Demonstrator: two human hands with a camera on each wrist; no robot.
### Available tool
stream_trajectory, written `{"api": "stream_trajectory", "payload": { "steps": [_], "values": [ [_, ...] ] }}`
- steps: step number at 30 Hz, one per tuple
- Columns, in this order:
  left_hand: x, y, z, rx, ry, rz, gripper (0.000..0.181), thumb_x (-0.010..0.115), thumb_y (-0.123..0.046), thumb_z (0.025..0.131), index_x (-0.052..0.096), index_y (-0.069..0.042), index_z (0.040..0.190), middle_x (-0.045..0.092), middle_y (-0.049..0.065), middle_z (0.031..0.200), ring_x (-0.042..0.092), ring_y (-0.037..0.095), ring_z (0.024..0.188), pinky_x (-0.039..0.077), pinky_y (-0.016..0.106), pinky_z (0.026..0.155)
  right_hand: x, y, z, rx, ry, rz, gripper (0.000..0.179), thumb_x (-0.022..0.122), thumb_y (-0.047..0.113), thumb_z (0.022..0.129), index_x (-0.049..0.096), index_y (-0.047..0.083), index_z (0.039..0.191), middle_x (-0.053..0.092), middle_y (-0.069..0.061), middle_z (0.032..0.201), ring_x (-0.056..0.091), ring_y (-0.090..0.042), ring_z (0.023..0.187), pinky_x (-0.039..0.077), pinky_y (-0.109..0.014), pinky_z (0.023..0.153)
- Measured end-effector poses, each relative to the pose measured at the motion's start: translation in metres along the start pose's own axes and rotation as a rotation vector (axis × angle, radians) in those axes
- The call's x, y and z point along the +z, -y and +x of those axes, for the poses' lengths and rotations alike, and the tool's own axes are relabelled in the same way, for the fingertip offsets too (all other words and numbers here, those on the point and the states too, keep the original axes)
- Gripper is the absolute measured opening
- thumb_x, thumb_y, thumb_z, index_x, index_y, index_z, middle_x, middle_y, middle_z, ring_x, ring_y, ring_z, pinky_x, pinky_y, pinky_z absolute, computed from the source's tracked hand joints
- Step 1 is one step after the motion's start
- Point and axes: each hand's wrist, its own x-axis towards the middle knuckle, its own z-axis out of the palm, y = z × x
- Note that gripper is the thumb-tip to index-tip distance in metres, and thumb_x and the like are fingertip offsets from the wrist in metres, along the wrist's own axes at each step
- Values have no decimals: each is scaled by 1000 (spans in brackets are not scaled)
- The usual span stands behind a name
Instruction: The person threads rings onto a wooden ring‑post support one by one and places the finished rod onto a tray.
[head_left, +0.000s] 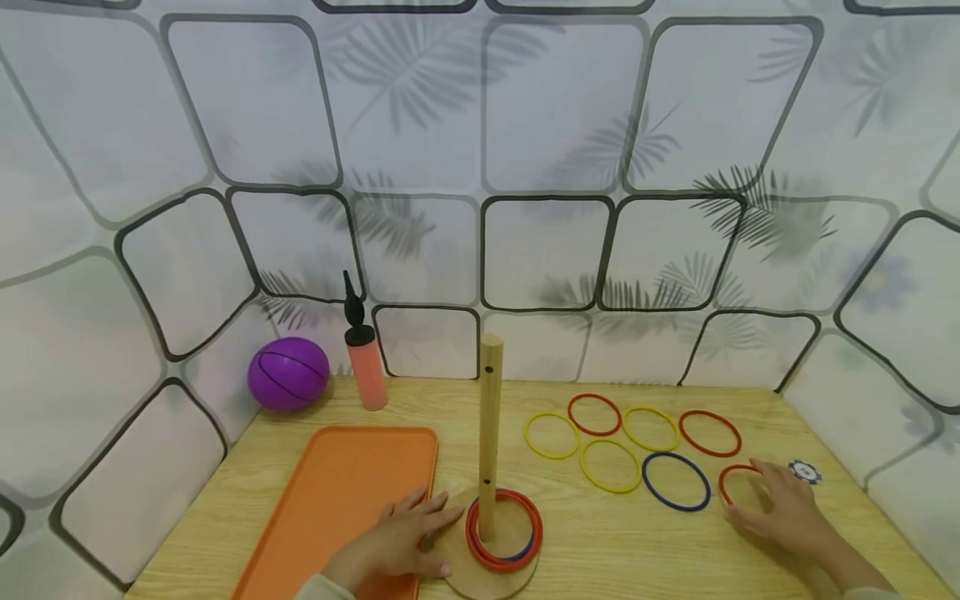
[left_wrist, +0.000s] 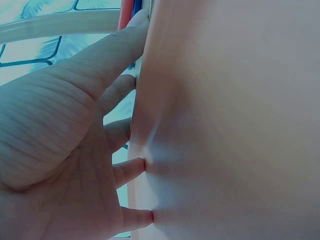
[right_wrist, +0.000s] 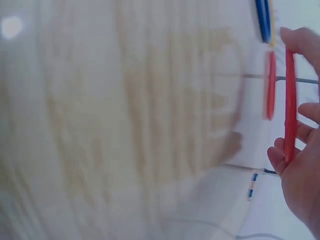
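My right hand (head_left: 786, 510) grips a red ring (head_left: 724, 485) at the right of the table. In the right wrist view this red ring (right_wrist: 290, 107) stands edge-on between thumb and fingers, above the tabletop. With fingers spread, my left hand (head_left: 399, 537) rests over the tray's right edge, thumb and fingertips at the round wooden base (head_left: 454, 550). From that base rises an upright wooden post (head_left: 490, 425), and red rings (head_left: 536, 542) with a blue one (head_left: 517, 557) lie around its foot. In the left wrist view, some fingertips of the left hand (left_wrist: 75, 135) touch the pale surface.
Yellow rings (head_left: 551, 457), red rings (head_left: 709, 453) and a blue ring (head_left: 677, 507) lie right of the post. A poker chip (head_left: 805, 472) is beyond my right hand. At left are an orange tray (head_left: 352, 475), a purple ball (head_left: 288, 374) and a pink hand pump (head_left: 367, 371).
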Motion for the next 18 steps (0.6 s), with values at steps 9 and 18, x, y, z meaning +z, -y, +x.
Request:
{"api": "stream_trajectory", "payload": {
  "steps": [9,18],
  "values": [
    [1,2,0,-5,2,-3,71,71,-44,80,45,-23,143,33,17,150,17,48,137,11,74,98,-15,23,6,-36,-35,-11,73,79,27,74,47,-11,128,41,-34,124,36,-56,108,30,-71,77],
    [0,2,0,7,0,12,72,70,-46,80,44,-23,143,33,16,150,16,48,138,12,73,98,-29,60,21,-199,-102,17,72,84,21,68,53,-5,127,48,-25,123,40,-48,107,31,-62,77]
  ]
}}
